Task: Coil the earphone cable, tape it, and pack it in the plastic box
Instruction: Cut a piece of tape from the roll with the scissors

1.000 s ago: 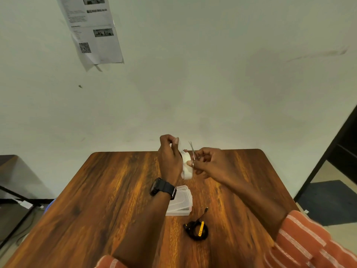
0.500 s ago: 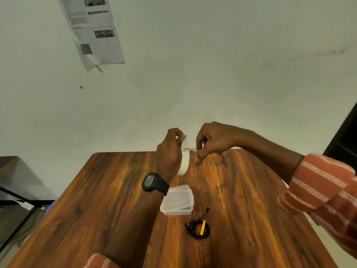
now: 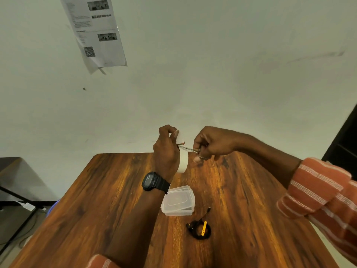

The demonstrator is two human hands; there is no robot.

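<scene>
My left hand (image 3: 166,151) is raised above the far part of the wooden table (image 3: 108,200) and holds a white tape roll (image 3: 183,161), pinching a pulled-out strip of tape between thumb and fingers. My right hand (image 3: 210,144) grips small metal scissors (image 3: 188,148) whose blades point left at the strip. The black earphone cable (image 3: 199,228) lies coiled on the table with a yellow piece on it. A clear plastic box (image 3: 178,201) with its lid on sits just behind the coil.
A printed sheet (image 3: 94,31) hangs on the pale wall behind the table. A dark desk and cables (image 3: 17,190) stand at the left. A dark doorway (image 3: 343,144) is at the right. The table's far edge lies just under my hands.
My right hand swung up and to the right, turning the scissors from upright to sideways against the tape strip. My left hand rose a little with the roll.
</scene>
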